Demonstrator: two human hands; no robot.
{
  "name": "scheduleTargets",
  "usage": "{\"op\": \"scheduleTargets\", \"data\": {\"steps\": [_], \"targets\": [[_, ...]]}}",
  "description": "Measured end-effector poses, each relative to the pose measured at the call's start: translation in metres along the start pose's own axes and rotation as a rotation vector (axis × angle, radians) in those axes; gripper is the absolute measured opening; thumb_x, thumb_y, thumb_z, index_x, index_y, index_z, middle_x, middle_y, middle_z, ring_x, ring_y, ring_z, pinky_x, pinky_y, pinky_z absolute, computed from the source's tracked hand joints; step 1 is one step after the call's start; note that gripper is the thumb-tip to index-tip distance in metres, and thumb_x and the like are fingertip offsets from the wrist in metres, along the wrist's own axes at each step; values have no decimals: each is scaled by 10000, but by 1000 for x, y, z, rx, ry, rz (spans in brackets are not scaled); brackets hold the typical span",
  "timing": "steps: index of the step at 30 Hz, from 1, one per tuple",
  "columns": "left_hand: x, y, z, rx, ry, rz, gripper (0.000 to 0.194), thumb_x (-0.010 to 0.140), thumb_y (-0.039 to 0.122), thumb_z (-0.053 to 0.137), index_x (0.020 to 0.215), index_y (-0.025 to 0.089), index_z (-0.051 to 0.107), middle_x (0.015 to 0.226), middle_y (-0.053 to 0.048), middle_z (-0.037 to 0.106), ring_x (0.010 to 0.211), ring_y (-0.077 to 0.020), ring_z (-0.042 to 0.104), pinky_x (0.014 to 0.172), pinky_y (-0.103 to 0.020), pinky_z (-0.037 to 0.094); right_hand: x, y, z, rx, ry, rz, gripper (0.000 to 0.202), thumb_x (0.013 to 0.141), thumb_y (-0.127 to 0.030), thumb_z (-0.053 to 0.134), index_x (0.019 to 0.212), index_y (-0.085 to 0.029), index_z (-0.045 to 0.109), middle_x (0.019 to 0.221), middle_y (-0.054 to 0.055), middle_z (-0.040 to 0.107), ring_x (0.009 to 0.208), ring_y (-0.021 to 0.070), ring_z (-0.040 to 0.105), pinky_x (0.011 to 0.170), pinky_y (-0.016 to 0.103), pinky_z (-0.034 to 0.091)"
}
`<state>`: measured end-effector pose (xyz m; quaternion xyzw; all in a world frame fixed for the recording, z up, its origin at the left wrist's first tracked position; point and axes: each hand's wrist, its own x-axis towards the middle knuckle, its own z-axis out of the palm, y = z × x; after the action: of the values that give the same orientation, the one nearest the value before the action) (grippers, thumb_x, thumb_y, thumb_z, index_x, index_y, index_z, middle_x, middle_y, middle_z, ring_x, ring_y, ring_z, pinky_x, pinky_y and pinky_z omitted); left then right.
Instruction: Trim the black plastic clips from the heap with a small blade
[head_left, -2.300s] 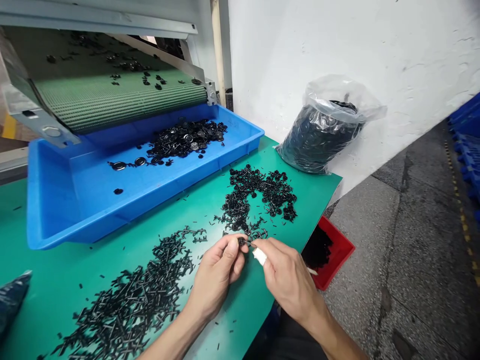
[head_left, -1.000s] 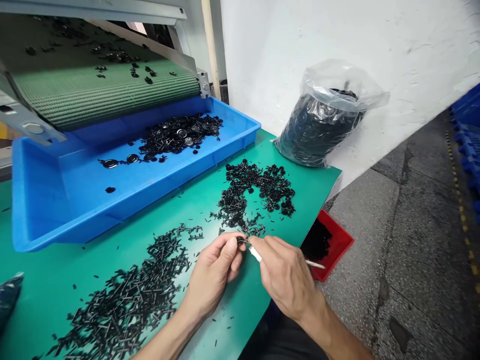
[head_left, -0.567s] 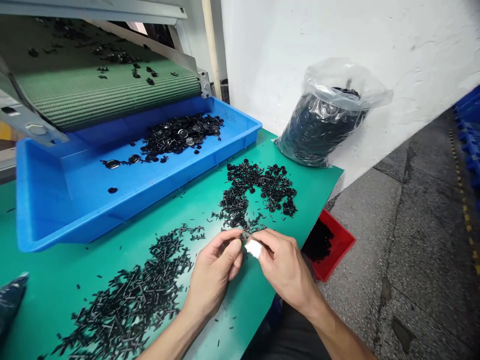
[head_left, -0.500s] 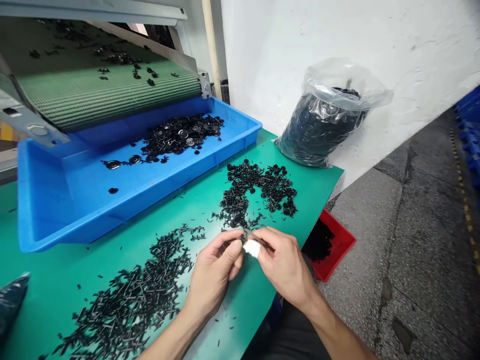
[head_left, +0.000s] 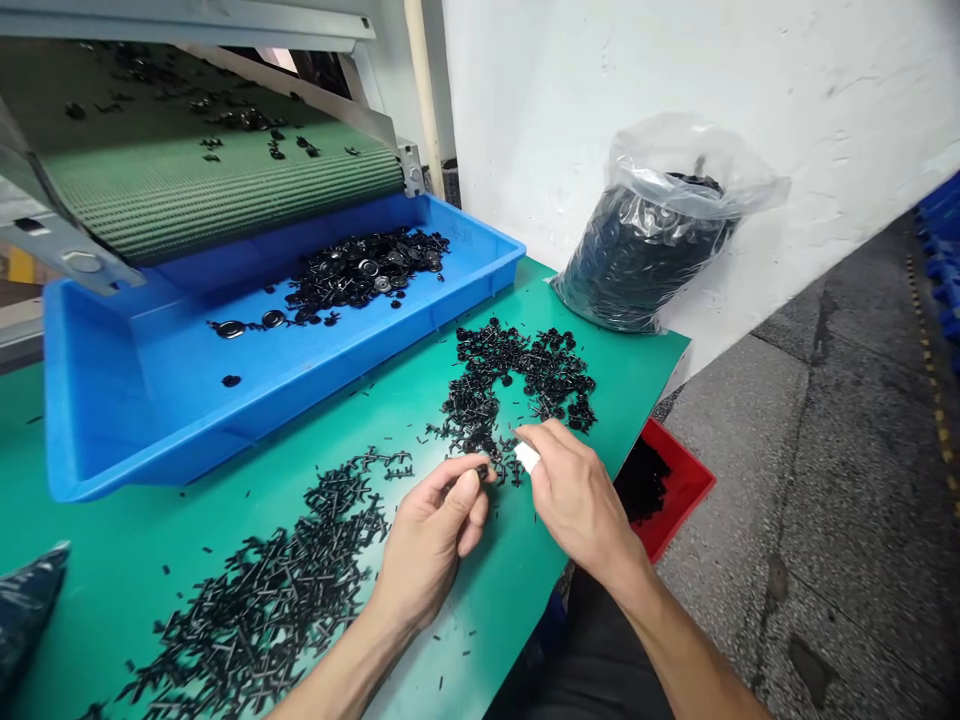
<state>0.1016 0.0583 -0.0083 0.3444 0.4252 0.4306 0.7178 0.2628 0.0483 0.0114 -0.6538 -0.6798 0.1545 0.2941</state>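
Note:
My left hand [head_left: 435, 525] is closed, thumb and forefinger pinching a small black plastic part [head_left: 482, 470] above the green table. My right hand [head_left: 574, 490] is a short way to the right, its fingers drawn together, with a white wrap [head_left: 527, 457] on the thumb. Whatever lies between those fingertips, if anything, is too small to make out. Just beyond both hands spreads a pile of small round black parts [head_left: 476, 400] with thin stems. To the left of my left hand lies a larger heap of black branched plastic pieces [head_left: 281, 590].
A blue tray [head_left: 262, 415] holding black parts stands under the green conveyor belt [head_left: 225, 200]. A clear plastic bag [head_left: 645, 250] full of black pieces leans at the wall. Beyond the table's right edge is a red bin [head_left: 686, 490] with black bits.
My right hand has moved away from my left, up and to the right, so the fingertips are now apart. My left hand stays nearly in place, still pinching the small part.

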Motion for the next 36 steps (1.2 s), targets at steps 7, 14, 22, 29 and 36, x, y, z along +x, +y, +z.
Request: {"op": "scheduleTargets", "data": {"steps": [7,14,22,29,36], "targets": [[0,4,5,-89,4,32,188,888,318,659,1007,174,684,842,-22,652,459,-27,392,415,-167,255,-8,9,-1,209,-132,-51,458,831,19,354,1138,-204,611,1055,42,668,943,172,626,815,298,491],[1,2,2,-62,-27,54,149,883,287,677,982,175,667,883,-29,675,487,-23,395,468,-168,291,-22,-7,-2,53,-33,-98,446,836,14,373,1126,-204,632,924,43,659,839,176,621,739,276,464],[0,-1,-1,46,-33,33,232,831,359,726,955,170,675,590,41,556,483,-66,343,456,-203,217,-18,-16,-12,-266,-86,-184,253,898,-49,433,911,-222,618,775,12,577,734,181,540,630,296,359],[0,-7,-5,118,-32,27,262,853,384,691,1019,181,681,598,43,540,501,-87,340,470,-230,223,-14,-14,-16,-331,-108,-170,239,892,-40,468,910,-226,617,780,2,572,720,171,526,618,303,328],[1,-4,-3,109,-36,27,242,855,370,695,986,167,691,571,48,528,494,-80,337,480,-229,227,-14,-12,-11,-337,-117,-215,239,919,-62,462,944,-234,626,785,4,573,745,177,519,632,303,341]]}}
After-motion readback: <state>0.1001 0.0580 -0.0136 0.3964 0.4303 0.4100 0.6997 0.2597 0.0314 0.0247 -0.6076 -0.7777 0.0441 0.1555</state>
